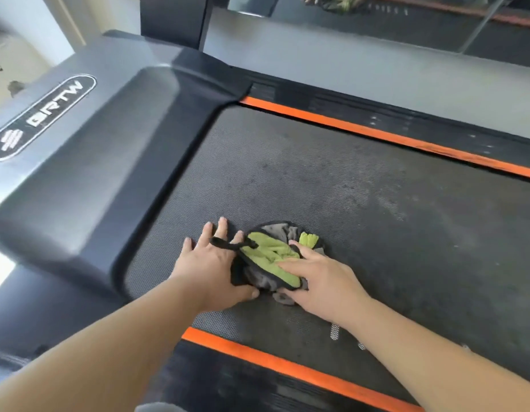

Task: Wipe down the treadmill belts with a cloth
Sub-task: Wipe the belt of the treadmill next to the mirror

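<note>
Head view of a treadmill belt (347,188), with all positions given relative to the motor cover (94,162), the grey hood at the belt's front end.

Left hand (216,263): lies flat on the belt just short of the motor cover's edge. Its fingers (222,226) are straight, spread apart and pointing away from the person, and they grip nothing. A black strap (228,243) from the cloth lies across the finger bases. The thumb reaches sideways, away from the motor cover, and touches the cloth's near edge.

Right hand (320,281): lies farther from the motor cover than the left hand, palm down. Its fingers (298,248) are extended and slightly parted, and they press on top of the cloth. The thumb lies at the cloth's near edge; whether it tucks under the fabric cannot be told, as this part is blurred.

Cloth (269,257): a bunched green and grey cloth with black trim, lying on the belt between the two hands. It is just beside the left hand on the side away from the motor cover, and it lies partly under the right fingers.

An orange strip (376,133) runs from the motor cover along the belt's far edge. A second orange strip (287,365) borders the near edge. The motor cover bears an oval logo plate (47,114).
</note>
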A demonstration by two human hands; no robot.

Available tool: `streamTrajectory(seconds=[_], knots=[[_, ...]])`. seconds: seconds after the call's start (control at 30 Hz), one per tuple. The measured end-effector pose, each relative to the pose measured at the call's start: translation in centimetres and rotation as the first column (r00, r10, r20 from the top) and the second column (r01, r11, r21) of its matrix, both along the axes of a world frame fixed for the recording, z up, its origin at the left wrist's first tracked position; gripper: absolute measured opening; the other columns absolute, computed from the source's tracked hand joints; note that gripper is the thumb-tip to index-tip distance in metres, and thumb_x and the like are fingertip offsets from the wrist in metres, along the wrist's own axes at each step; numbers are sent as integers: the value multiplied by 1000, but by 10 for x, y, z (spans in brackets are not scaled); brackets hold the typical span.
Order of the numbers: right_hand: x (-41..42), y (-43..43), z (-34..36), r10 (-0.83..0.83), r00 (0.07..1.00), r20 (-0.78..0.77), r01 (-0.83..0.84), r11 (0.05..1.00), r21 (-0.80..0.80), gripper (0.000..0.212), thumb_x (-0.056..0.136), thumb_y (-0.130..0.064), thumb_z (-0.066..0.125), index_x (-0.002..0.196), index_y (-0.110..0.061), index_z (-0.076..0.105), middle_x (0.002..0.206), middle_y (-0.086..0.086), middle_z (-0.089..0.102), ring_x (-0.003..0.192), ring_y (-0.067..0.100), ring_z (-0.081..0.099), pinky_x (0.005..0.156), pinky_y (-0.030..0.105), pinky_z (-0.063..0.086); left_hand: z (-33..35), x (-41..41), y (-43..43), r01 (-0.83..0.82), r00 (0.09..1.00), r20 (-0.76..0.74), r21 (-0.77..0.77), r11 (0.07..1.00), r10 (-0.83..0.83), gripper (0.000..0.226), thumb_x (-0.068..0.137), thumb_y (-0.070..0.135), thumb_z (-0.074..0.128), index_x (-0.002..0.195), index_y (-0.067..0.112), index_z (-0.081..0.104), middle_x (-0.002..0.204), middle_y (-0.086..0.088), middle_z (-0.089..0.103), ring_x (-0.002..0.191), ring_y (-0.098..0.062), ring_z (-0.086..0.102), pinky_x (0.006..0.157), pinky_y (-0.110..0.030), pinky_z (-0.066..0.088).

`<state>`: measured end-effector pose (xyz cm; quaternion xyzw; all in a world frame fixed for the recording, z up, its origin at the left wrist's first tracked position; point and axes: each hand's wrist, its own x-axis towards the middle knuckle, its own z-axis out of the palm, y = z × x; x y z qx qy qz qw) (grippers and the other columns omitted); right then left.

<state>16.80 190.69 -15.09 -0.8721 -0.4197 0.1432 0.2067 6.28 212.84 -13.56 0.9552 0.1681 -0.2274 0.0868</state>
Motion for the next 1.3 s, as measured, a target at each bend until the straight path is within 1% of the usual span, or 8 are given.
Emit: streamTrajectory(seconds=[0.1, 0.2, 0.47, 0.63, 0.8, 0.93, 1.1, 1.3], knots=[[0, 9, 5, -35, 999, 3, 35, 995, -94, 49, 89, -50, 72, 135, -55, 57, 165, -10, 34, 139, 10, 49, 101, 32, 48, -11, -50, 26, -26, 986, 168, 102, 994, 8, 101, 80, 93, 31, 163, 37, 18, 173, -3, -10, 159, -26, -6, 126, -58, 5], [13, 25, -2, -131, 988, 85, 140, 982, -124, 50, 95, -45, 64, 143, -49, 51, 167, 0, 28, 135, 24, 53, 93, 37, 50, -18, -76, 37, -91, 985, 161, 134, 987, 69, 94, 78, 99, 8, 159, 53, -5, 173, 6, -10, 159, -27, -9, 123, -64, 7], [22, 83, -13, -409, 900, 150, 418, 908, -27, 36, 96, -49, 63, 127, -31, 64, 150, 21, 51, 141, 36, 45, 94, 44, 50, -23, -79, 36, -79, 977, 206, 160, 984, 45, 91, 84, 94, 5, 162, 48, 0, 173, 1, -2, 159, -30, -4, 120, -67, 12], [-54, 45, -34, 103, 987, 125, -119, 985, 127, 48, 78, -32, 80, 125, -30, 66, 128, -5, 71, 144, 20, 47, 94, 43, 57, -22, -78, 37, -80, 979, 196, 164, 983, 47, 88, 84, 91, 8, 161, 50, 7, 173, 3, 0, 160, -29, -2, 122, -64, 12], [28, 26, -21, 513, 847, 140, -518, 855, -2, 53, 84, -38, 63, 137, -40, 61, 143, -15, 61, 149, 12, 38, 100, 35, 55, -26, -78, 39, -85, 978, 203, 177, 981, 48, 75, 93, 75, 12, 162, 45, 13, 173, 2, 9, 159, -30, 8, 118, -63, 20], [92, 50, -16, -67, 984, 166, 85, 991, -105, 48, 88, -59, 56, 135, -47, 57, 137, 8, 60, 124, 36, 57, 90, 41, 52, -28, -79, 38, -135, 969, 231, 175, 975, 92, 74, 99, 64, 22, 162, 26, 28, 171, -3, 21, 157, -29, 19, 117, -64, 26], [48, 101, -19, -536, 821, 197, 545, 838, 11, 27, 95, -49, 61, 113, -30, 68, 125, 14, 61, 110, 40, 58, 85, 43, 49, -31, -79, 39, -143, 961, 261, 186, 972, 92, 71, 101, 56, 26, 161, 19, 31, 170, -10, 22, 157, -30, 18, 117, -65, 25], [-48, 83, -28, 197, 961, 192, -224, 966, 131, 53, 75, -32, 77, 127, -33, 67, 122, -11, 72, 136, 22, 56, 89, 37, 59, -29, -81, 39, -140, 949, 305, 181, 973, 80, 64, 96, 39, 36, 150, 8, 48, 161, -17, 39, 152, -35, 31, 113, -67, 31]])
